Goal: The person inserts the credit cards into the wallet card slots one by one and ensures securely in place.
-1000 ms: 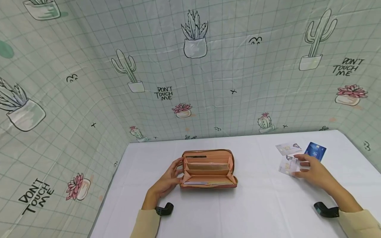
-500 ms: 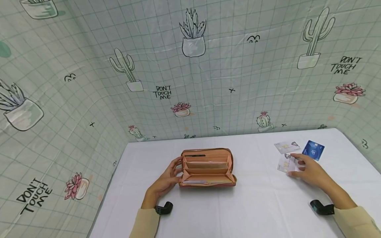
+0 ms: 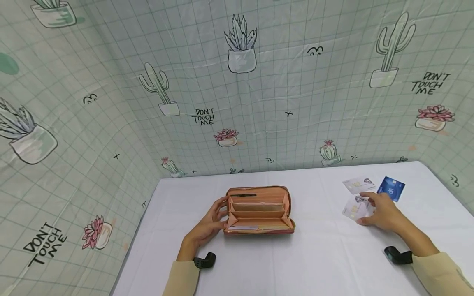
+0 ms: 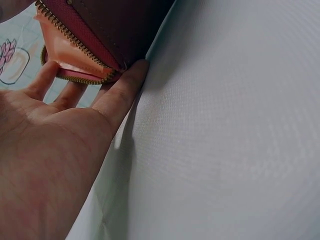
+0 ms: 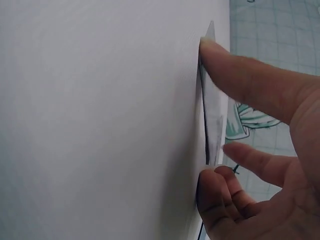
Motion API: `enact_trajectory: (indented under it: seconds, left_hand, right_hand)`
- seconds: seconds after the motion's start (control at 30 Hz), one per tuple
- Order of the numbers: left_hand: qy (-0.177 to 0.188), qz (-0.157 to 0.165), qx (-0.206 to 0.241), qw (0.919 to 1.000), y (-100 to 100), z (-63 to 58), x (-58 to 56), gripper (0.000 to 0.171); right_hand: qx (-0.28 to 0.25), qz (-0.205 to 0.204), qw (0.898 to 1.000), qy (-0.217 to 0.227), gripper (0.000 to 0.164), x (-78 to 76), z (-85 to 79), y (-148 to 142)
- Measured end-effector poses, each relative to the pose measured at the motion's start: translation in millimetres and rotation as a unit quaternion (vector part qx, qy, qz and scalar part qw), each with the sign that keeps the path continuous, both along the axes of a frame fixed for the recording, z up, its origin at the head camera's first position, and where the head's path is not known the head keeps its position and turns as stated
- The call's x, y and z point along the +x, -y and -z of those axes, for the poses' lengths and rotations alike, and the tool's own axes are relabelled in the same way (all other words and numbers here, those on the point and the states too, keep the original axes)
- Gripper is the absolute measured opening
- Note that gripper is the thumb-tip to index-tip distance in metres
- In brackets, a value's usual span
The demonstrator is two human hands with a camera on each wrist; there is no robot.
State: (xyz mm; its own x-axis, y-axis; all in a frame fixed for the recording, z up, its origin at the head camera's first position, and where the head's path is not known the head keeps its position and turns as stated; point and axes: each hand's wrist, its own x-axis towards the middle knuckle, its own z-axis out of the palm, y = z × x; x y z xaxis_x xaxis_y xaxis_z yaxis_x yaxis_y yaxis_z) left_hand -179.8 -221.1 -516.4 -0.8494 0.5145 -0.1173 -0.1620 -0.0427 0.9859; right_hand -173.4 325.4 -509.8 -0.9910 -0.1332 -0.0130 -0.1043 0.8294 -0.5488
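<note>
Pinching a pale card (image 3: 354, 209) between thumb and fingers, the right hand (image 3: 386, 211) is at the right of the white table (image 3: 311, 255); the left hand (image 3: 206, 225) holds the open wallet's (image 3: 259, 214) left end.
The right grip spans only the card, whose edge-on side shows in the right wrist view. The left wrist view shows the wallet's toothed zip (image 4: 76, 39) and dark outside, hidden from the head; a second light card (image 3: 358, 185) and a blue card (image 3: 391, 188) lie just beyond the right fingers, which partly cover the held card.
</note>
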Motion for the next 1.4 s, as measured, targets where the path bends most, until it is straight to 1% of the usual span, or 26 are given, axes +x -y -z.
enact_trajectory:
  seconds: [0.1, 0.2, 0.3, 0.4, 0.53, 0.6, 0.8, 0.87, 0.97, 1.1, 1.23, 1.4]
  left_hand:
    - [0.002, -0.002, 0.002, 1.0000, 0, 0.7, -0.2, 0.098]
    - [0.003, -0.002, 0.002, 1.0000, 0, 0.5, 0.0, 0.098]
    - [0.003, -0.001, 0.001, 1.0000, 0, -0.4, 0.8, 0.099]
    - [0.004, 0.000, 0.000, 1.0000, 0, -1.0, 1.6, 0.098]
    - [0.006, -0.001, 0.000, 1.0000, 1, -0.9, 2.2, 0.098]
    - [0.004, -0.001, 0.001, 1.0000, 0, -0.6, 2.3, 0.098]
    - [-0.001, 0.000, 0.001, 1.0000, 0, -1.0, 2.3, 0.097]
    - [0.000, 0.000, 0.001, 1.0000, 0, -1.6, 2.3, 0.097]
    - [0.005, -0.004, 0.000, 1.0000, 0, -3.0, 2.8, 0.098]
    - [0.007, -0.005, -0.002, 1.0000, -1, -4.2, 3.0, 0.098]
    - [0.004, -0.004, 0.000, 1.0000, -1, -3.2, 2.3, 0.098]
    - [0.002, -0.004, 0.002, 1.0000, 0, -1.0, 1.5, 0.099]
  right_hand:
    - [0.012, 0.004, 1.000, -0.001, 0.084, -0.1, 2.3, -1]
    - [0.009, 0.007, 1.000, -0.008, 0.082, 0.2, 3.9, -1]
    - [-0.010, 0.007, 1.000, -0.019, 0.081, 0.4, 3.9, -1]
    - [-0.039, 0.005, 0.999, -0.015, 0.073, 0.9, 1.3, 0]
    - [-0.071, 0.009, 0.997, -0.010, 0.058, 1.6, -6.4, 5]
    - [-0.084, 0.014, 0.996, -0.018, 0.054, 1.7, -11.1, 9]
    - [-0.141, 0.026, 0.989, -0.032, 0.052, -0.9, -25.1, 26]
    - [-0.160, 0.024, 0.986, -0.040, 0.050, -2.9, -29.9, 34]
    - [-0.180, 0.012, 0.981, -0.064, 0.048, -6.4, -37.2, 46]
    - [-0.187, 0.002, 0.978, -0.091, 0.048, -11.0, -46.0, 61]
    - [-0.186, 0.000, 0.978, -0.098, 0.048, -15.2, -53.8, 75]
    - [-0.189, -0.015, 0.976, -0.112, 0.048, -22.5, -62.6, 92]
